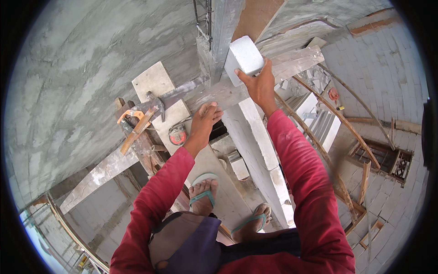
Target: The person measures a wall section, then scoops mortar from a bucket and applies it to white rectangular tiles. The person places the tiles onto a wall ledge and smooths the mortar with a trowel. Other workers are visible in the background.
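My right hand (261,86) grips a white lightweight concrete block (246,57), thumb on the near side and fingers at its right. The block stands on end against a grey column and the brown wooden panel (256,20) beside it. Below it runs a long, cement-stained wooden board (296,64). My left hand (205,121) is at this board's near edge, its fingers bent together against it. A hammer (145,119), a handsaw (182,90) with an orange handle and a red tape measure (177,134) lie to the left of my left hand.
My sandalled feet stand on a raised plank (223,187). A wall of pale blocks (262,141) rises between my arms. Bent wooden poles (315,132) cross on the right, above a lower floor with stacked white blocks (315,118). A rough plastered wall (91,77) stands left.
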The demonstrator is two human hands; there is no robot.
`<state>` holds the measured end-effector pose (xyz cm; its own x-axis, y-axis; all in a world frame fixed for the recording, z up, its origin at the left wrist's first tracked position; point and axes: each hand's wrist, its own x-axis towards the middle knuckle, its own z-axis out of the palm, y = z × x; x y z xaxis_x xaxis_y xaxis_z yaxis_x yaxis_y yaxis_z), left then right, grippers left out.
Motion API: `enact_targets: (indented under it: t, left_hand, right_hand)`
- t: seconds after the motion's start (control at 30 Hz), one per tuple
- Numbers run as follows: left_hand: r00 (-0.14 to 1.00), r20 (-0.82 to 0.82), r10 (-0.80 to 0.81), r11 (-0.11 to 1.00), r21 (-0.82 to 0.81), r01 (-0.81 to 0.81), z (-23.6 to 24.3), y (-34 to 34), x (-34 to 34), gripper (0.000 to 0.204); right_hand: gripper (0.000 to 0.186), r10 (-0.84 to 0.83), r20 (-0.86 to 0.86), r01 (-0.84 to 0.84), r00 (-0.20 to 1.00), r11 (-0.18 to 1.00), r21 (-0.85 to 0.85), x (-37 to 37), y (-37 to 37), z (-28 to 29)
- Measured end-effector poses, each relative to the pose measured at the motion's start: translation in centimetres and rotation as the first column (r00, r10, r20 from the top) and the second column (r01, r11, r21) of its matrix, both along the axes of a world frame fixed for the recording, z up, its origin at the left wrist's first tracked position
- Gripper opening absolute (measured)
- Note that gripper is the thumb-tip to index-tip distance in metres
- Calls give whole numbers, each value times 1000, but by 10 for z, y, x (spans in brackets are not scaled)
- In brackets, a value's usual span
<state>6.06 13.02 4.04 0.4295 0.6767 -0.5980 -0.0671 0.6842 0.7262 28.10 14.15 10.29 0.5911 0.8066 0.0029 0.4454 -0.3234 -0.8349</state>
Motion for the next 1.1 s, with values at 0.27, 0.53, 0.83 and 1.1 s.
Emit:
enact_targets:
  t: [0.27,0.53,0.83,1.1]
  left_hand:
    - [1000,-8,1,999,-45,-2,-11,-7,-8,41]
    - [998,49,-28,999,-19,29,-21,0,-15,44]
    - [1000,-2,8,996,-87,-9,-23,1,-11,26]
    - [995,-22,-99,993,-59,98,-22,-2,-12,38]
  right_hand:
    - [88,-30,45,28,999,999,41,0,40,-36]
    - [99,-32,8,31,999,992,124,3,59,-60]
    - [90,-21,-7,22,1000,991,135,2,58,-99]
    - [95,-40,-24,43,999,987,152,-3,63,-121]
